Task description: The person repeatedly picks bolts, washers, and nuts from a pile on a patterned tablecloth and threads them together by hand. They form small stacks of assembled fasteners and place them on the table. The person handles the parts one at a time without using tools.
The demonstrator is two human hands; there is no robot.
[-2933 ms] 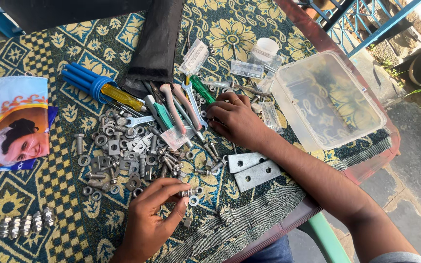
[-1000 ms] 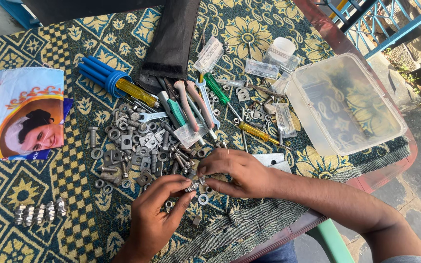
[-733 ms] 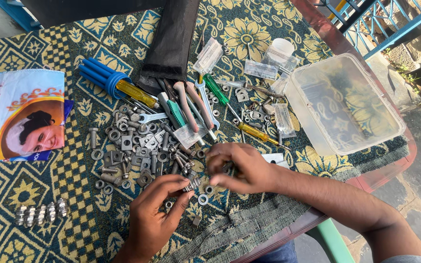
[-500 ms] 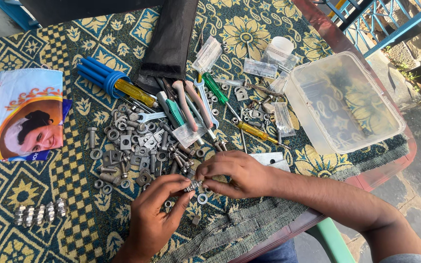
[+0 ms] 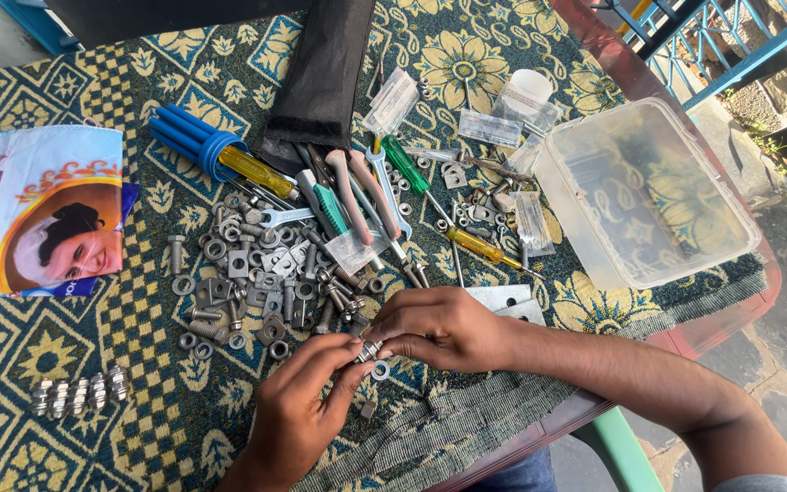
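1. Patterned green-and-yellow tablecloth [image 5: 66,383] carries everything; the work sits near its front edge, about mid-width.
2. Clear plastic tub [image 5: 649,191] stands at the right edge, well apart from the hands. Black pouch [image 5: 321,68] lies at the back edge with pliers and screwdrivers [image 5: 357,191] fanned out below it.
3. Grey pile of nuts, washers and bolts [image 5: 257,282] lies centre-left, just behind the left hand. A row of assembled bolts [image 5: 79,394] sits near the front-left corner, apart from all of it.
4. Right hand [image 5: 444,328] comes in from the right, knuckles up, fingers curled narrow and pinching the small bolt [image 5: 369,351]. Two flat steel plates [image 5: 507,302] lie just behind its wrist.
5. Left hand [image 5: 298,415] comes up from the front edge, thumb and forefinger closed narrow on the same bolt from the other end.
6. Key relation: the bolt sits exactly between the two sets of fingertips, long axis roughly left-right and slightly tilted, held just above the cloth. Both hands are equally near; each grips one end.
7. A loose washer [image 5: 381,370] lies on the cloth just below the bolt, near the right fingertips. A small nut [image 5: 368,409] rests beside the left thumb.
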